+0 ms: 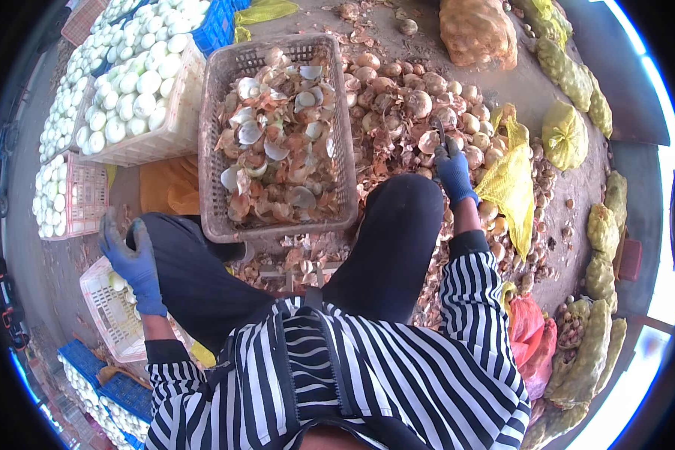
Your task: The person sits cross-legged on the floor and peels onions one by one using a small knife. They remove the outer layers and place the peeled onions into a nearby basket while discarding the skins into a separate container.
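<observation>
My right hand (pixel 454 171), in a blue work glove, grips a knife (pixel 441 130) whose blade points away from me over a heap of unpeeled onions (pixel 419 104). My left hand (pixel 132 261), in a soiled blue glove, is raised beside my left knee with thumb and fingers apart, holding nothing. Below it stands a white plastic crate (pixel 104 315) with a few peeled onions (pixel 117 281) inside. Between my knees and beyond them, a brown plastic basket (pixel 349 163) holds onion skins and cut onion pieces (pixel 275 140).
Crates of peeled onions (pixel 129 98) stand at the left. A filled orange mesh sack (pixel 478 34) is at the top, and an empty-looking yellow mesh bag (pixel 512 185) lies right of my right hand. Filled yellow sacks (pixel 565 135) line the right. Loose skins and onions cover the floor around my legs.
</observation>
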{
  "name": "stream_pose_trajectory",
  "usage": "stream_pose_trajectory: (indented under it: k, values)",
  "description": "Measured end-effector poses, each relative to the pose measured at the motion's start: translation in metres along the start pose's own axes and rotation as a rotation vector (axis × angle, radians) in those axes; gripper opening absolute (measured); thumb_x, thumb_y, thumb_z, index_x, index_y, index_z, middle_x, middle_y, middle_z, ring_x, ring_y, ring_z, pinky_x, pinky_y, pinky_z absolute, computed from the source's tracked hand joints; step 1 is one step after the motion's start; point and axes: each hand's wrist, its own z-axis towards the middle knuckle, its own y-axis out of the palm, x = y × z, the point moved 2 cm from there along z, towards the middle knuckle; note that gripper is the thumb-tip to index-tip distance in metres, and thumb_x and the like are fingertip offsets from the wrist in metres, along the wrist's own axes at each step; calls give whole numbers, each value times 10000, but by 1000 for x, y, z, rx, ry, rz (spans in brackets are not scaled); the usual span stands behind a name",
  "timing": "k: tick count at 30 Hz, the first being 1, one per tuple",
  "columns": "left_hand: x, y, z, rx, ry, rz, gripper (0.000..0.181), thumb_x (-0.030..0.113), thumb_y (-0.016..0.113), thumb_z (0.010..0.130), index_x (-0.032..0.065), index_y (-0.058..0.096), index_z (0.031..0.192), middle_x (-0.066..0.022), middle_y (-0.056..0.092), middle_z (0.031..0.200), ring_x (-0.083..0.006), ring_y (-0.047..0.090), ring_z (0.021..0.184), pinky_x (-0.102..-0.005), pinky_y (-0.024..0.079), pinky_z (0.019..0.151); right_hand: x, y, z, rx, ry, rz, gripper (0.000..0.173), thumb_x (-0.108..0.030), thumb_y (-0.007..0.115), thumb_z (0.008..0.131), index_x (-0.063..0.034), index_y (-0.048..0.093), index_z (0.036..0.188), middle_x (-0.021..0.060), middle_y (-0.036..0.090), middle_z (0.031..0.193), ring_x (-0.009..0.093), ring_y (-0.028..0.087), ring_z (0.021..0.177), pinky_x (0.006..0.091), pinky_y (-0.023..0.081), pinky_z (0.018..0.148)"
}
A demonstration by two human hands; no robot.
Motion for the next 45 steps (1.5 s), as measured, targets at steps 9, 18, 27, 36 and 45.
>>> stream_pose_trajectory:
  k: [9,18,27,36,45]
  values:
    - [27,24,19,-179,-43,-63,420,39,679,860,20,591,1271,-147,604,1269,-316,554,1191,-412,422,1036,69,39,158,284,-218,-211,338,-236,534,971,-60,623,1245,136,703,830,194,632,617,369,516,583]
    - [43,19,25,-153,2,-55,394,12,678,841,26,621,1231,-135,613,1244,-300,565,1172,-407,435,1023,-30,29,79,-161,107,41,327,-276,562,967,-44,640,1184,161,700,847,240,685,754,358,520,646]
    - [129,23,11,-316,-159,-776,414,24,708,814,20,629,1221,-136,612,1247,-272,606,1119,-344,497,957,-183,-22,-104,-205,-498,-9,371,-97,572,962,-43,569,1329,192,689,918,217,703,822,327,537,739]
    - [136,28,-43,-499,-165,-869,718,94,763,774,76,465,1428,-188,534,1332,-313,511,1266,-372,449,1037,-170,90,-260,-393,-635,50,447,-162,600,950,-83,519,1383,203,685,980,358,689,781,407,551,670]
    - [137,32,-88,-654,-103,-456,958,216,818,697,228,321,1516,-213,343,1466,-427,443,1284,-464,438,1037,-173,131,-301,-539,-571,-314,439,-257,556,963,-139,493,1381,188,663,987,381,676,801,467,541,656]
